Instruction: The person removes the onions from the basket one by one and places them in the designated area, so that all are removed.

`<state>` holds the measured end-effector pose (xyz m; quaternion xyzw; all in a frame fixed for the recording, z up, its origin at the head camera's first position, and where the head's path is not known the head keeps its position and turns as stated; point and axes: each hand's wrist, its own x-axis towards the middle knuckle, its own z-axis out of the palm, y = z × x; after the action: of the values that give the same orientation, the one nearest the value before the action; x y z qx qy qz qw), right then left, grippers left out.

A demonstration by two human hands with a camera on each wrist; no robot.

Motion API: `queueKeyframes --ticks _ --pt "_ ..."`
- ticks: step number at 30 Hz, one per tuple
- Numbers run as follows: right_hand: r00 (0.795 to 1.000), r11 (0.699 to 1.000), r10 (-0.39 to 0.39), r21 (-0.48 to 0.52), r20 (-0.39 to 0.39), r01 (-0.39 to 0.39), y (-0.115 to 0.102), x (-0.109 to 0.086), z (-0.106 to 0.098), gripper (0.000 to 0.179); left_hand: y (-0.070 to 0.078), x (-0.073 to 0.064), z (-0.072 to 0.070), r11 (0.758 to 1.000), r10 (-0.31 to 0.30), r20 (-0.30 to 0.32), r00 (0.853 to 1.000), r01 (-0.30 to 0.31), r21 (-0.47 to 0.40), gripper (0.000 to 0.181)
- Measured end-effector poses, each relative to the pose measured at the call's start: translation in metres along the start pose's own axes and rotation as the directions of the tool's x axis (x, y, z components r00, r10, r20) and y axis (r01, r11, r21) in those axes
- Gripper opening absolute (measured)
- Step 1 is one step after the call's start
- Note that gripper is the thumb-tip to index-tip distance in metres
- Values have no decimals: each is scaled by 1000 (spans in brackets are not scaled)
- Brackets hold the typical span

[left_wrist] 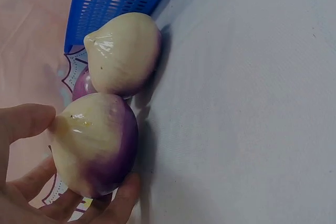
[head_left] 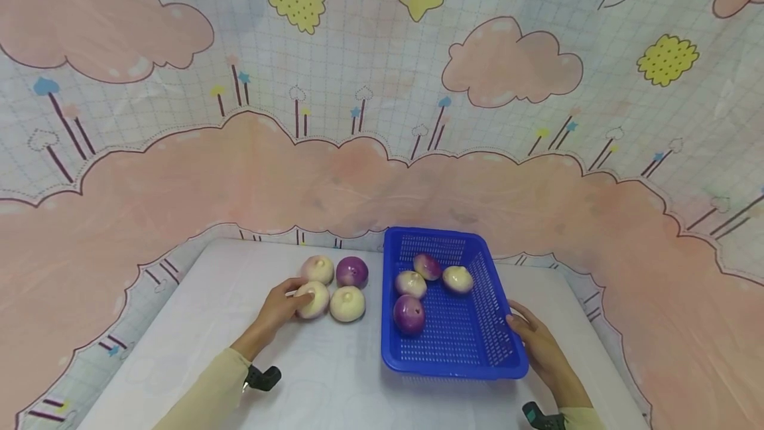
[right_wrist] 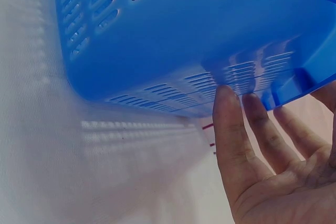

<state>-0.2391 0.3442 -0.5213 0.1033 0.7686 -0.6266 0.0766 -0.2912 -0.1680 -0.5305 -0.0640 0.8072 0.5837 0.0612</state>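
My left hand [head_left: 278,307] grips a cream-and-purple onion [left_wrist: 100,145], thumb at its pointed top and fingers round its lower side. Close beside it on the table are two more pale onions, one in front to the right [head_left: 347,304] and one behind [head_left: 318,269], and a purple onion [head_left: 352,273]. My right hand [head_left: 540,344] holds the right rim of a blue plastic basket [head_left: 453,370], thumb over the edge and fingers [right_wrist: 228,124] against the slotted outer wall. Inside the basket, toward its left and back, lie several onions, among them a purple one [head_left: 409,314].
A white-covered table [head_left: 197,324] carries the basket and the loose onions. Behind it hangs a printed cloth backdrop [head_left: 334,184] with clouds and stars, which also shows along the table's sides. Dark wrist devices [head_left: 262,378] sit at both sleeves.
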Motion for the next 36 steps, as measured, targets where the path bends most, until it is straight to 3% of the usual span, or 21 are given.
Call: queueKeyframes --ticks 11,25,30,36 --pt "1000 1000 -7 29 6 7 3 0 0 64 -6 4 0 1000 -11 -4 1000 11 -10 52" --pt "1000 1000 -9 22 4 9 4 -1 1 65 -6 -8 -20 1000 -12 -13 1000 12 0 58" --pt "1000 1000 -6 20 3 6 3 -1 1 65 5 -17 -28 998 33 -48 998 -31 46 56" --pt "1000 1000 -11 19 8 11 1 -1 1 65 26 -35 -32 989 133 -49 990 -129 69 58"
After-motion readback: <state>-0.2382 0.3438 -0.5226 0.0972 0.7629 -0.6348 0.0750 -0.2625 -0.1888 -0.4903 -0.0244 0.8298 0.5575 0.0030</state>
